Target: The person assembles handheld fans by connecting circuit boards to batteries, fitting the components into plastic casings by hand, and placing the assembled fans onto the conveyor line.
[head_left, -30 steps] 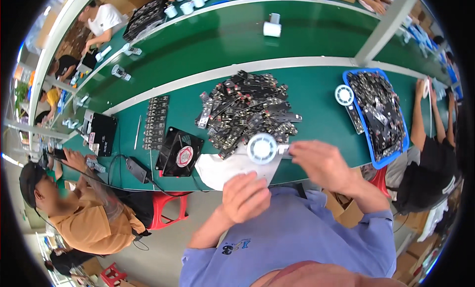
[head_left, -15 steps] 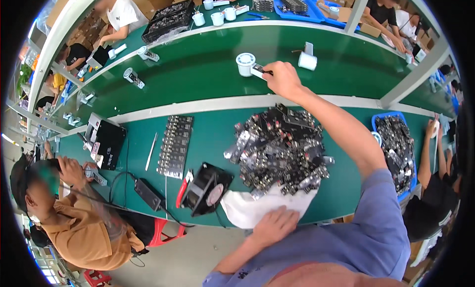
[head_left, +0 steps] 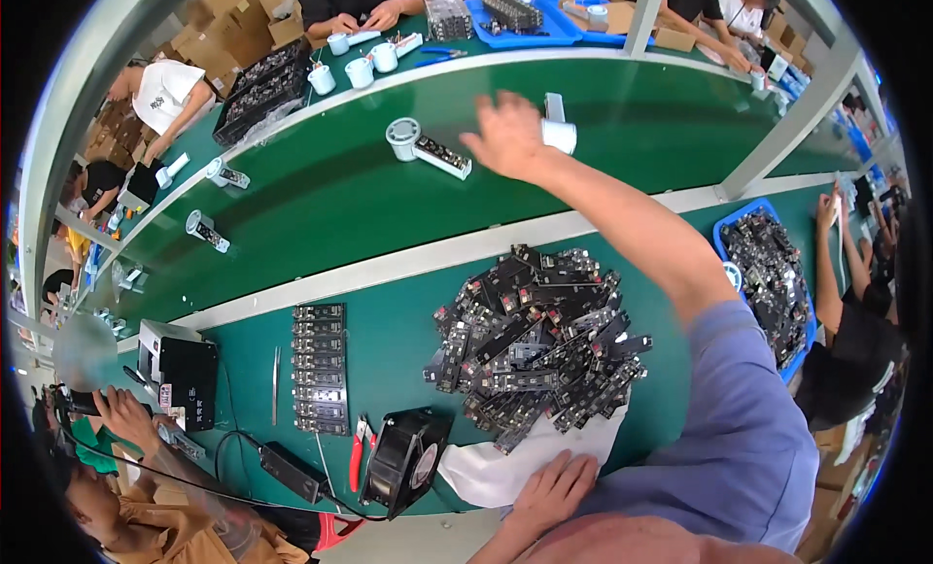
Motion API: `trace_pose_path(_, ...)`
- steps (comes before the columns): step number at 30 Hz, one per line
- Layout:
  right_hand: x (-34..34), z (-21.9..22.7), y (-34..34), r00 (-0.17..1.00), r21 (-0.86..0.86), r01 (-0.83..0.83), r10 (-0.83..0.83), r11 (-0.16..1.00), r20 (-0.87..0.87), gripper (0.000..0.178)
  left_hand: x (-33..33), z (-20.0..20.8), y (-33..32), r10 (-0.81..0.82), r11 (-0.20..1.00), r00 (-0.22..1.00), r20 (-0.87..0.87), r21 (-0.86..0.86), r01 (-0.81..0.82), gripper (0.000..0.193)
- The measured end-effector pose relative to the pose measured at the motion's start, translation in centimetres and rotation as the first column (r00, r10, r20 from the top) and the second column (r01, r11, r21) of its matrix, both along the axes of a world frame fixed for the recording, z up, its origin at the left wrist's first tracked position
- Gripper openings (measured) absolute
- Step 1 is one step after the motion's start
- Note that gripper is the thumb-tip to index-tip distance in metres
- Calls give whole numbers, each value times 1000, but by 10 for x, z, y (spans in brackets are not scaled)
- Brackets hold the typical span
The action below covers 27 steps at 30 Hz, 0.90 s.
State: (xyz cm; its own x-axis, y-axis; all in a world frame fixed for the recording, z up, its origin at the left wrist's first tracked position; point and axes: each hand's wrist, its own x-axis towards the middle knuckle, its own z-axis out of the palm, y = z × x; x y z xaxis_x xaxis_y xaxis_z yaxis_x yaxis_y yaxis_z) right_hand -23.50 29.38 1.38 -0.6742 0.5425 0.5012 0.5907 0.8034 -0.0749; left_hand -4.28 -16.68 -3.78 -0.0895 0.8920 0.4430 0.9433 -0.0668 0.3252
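Observation:
My right hand (head_left: 507, 136) is stretched over the green belt, fingers spread and nothing in them. Just left of it lies a white round-headed device (head_left: 404, 139), a circuit board showing in its handle. Another white device (head_left: 559, 135) lies right behind my right hand, partly covered by it. My left hand (head_left: 554, 491) lies with fingers extended on a white cloth (head_left: 486, 470) at the near table edge. Beyond the cloth, partly on it, is a heap of black circuit boards (head_left: 539, 341).
Left of the heap are a black fan (head_left: 406, 459), red-handled cutters (head_left: 357, 457), a board panel (head_left: 320, 370), tweezers (head_left: 276, 384) and a black box (head_left: 185, 379). A blue tray (head_left: 809, 339) of boards stands right. Metal posts (head_left: 792, 122) rise beside the belt. Co-workers sit around.
My right hand has let go of the white device's handle and opened, moving right of it. My left hand stays on the cloth. The whole view has shifted.

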Motion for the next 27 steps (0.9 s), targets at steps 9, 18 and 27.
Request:
trace_pose_path(9, 77, -10, 13, 984, -314, 179, -163, 932, 76, 75, 6, 5, 9, 54, 994, 997, 48, 92, -58, 32)
trace_pose_path(18, 250, 93, -176, 760, -306, -571, 349, 762, -548, 68, 11, 18, 14, -27, 962, 671, 741, 202, -184, 49)
trace_pose_path(27, 356, 29, -322, 750, -441, -581, 239, 684, -617, 79, 48, 89, 61, -101, 981, 172, 980, 127, -148, 92)
